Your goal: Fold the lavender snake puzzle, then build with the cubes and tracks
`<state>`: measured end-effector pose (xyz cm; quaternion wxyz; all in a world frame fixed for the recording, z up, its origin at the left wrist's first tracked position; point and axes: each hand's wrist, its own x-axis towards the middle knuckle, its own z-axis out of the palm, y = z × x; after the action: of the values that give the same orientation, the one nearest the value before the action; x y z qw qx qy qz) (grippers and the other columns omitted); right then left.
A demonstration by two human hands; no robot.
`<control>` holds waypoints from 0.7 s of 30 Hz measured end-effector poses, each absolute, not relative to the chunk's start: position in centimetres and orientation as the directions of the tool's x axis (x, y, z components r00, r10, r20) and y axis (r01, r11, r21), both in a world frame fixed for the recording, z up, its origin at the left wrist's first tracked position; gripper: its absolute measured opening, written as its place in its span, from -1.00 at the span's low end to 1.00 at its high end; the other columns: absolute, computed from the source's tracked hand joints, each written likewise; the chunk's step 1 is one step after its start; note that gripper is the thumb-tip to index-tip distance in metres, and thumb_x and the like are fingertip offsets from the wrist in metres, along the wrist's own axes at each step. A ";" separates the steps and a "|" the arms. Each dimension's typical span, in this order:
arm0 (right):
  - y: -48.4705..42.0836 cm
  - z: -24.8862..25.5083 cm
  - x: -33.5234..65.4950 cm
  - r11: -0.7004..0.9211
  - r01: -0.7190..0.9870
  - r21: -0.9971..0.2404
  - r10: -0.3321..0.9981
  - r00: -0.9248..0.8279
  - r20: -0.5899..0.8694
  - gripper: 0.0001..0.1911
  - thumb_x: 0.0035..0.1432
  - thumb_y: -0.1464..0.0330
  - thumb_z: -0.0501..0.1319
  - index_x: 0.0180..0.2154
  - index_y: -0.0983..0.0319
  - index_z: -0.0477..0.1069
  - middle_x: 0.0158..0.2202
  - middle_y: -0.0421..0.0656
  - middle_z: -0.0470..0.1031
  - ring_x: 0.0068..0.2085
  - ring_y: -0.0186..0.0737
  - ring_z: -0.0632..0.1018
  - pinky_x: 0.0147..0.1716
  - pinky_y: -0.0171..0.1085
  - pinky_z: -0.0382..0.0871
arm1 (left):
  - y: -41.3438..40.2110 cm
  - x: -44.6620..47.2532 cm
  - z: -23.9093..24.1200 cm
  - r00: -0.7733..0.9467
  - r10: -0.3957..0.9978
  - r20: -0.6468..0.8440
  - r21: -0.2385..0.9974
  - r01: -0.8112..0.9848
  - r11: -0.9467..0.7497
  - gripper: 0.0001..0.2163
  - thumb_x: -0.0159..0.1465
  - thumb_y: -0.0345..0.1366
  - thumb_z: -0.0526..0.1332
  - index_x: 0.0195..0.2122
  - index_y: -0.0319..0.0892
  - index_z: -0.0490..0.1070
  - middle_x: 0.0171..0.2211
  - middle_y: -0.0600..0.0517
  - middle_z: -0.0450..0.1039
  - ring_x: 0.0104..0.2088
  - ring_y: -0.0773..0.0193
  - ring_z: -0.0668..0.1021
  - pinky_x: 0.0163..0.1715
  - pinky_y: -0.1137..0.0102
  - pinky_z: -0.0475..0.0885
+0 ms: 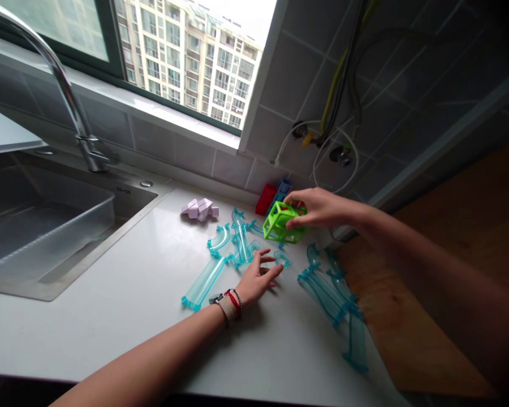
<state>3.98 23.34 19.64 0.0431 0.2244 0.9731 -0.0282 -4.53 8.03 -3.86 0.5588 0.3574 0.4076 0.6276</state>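
My right hand [311, 208] grips a bright green open-frame block [275, 222] near the back of the white counter, thumb and fingers closed on its right side. Lower and to the left, my left hand [259, 278] hovers over or rests on the counter with fingers apart and nothing in them; I cannot tell if it touches. Clear teal track pieces lie around it, among them a straight one [204, 281], a curved one [219, 237] and a small piece [282, 259] just beyond its fingertips. More teal tracks [324, 294] lie to the right.
Red block [266, 198] and blue blocks [283, 187] stand against the tiled wall behind the green one. A pale pink faceted cluster [200, 209] sits farther left. The steel sink [139, 203] with its faucet [94, 158] is at left, and a wooden panel [432, 282] borders the right.
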 end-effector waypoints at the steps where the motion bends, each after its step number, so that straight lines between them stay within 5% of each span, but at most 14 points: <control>1: 24.5 20.1 2.5 0.895 0.444 -0.042 0.444 -0.896 -0.023 -0.45 0.05 0.11 0.47 0.05 0.19 0.55 -0.13 -0.13 0.65 -0.14 -0.06 0.64 -0.16 -0.24 0.44 | 8.1 -4.4 -4.0 -0.131 0.991 -0.023 0.916 -0.399 -0.032 -0.37 0.24 0.04 0.39 0.23 -0.11 0.24 0.15 -0.26 0.39 -0.17 0.15 0.64 -0.34 0.31 0.60; 5: 28.9 19.3 -4.2 0.862 0.505 -0.033 0.500 -0.841 0.207 -0.37 0.10 0.18 0.48 0.14 0.30 0.49 0.05 -0.01 0.62 0.03 0.01 0.62 0.00 -0.18 0.45 | 8.3 -4.4 -4.3 -0.059 0.997 0.049 0.938 -0.340 -0.066 -0.57 0.27 0.03 0.36 -0.04 -0.20 0.43 -0.20 -0.10 0.56 -0.40 0.27 0.60 -0.45 0.41 0.50; 10: 33.2 15.2 -11.1 0.829 0.548 0.112 0.535 -0.835 0.127 -0.32 0.14 0.21 0.47 0.22 0.33 0.42 0.20 0.06 0.51 0.19 0.05 0.53 0.16 -0.14 0.39 | 8.3 -4.9 -4.3 -0.261 0.957 0.129 0.972 -0.158 -0.175 -0.67 0.36 0.00 0.25 -0.32 -0.19 0.47 -0.37 -0.03 0.57 -0.49 0.32 0.53 -0.45 0.43 0.41; 21: 37.0 9.0 -13.5 0.824 0.524 0.214 0.549 -0.832 -0.078 -0.40 0.09 0.15 0.51 0.09 0.31 0.52 0.13 0.10 0.55 0.15 0.07 0.55 0.11 -0.20 0.40 | 8.4 -5.0 -4.4 -0.334 0.935 0.122 0.986 -0.070 -0.153 -0.69 0.38 -0.06 0.19 -0.37 -0.17 0.49 -0.45 0.01 0.50 -0.51 0.31 0.49 -0.47 0.43 0.35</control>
<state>-13.50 37.00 9.04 0.0683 0.2817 0.9526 0.0923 -5.02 8.38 -4.42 0.3966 0.4193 0.5158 0.6331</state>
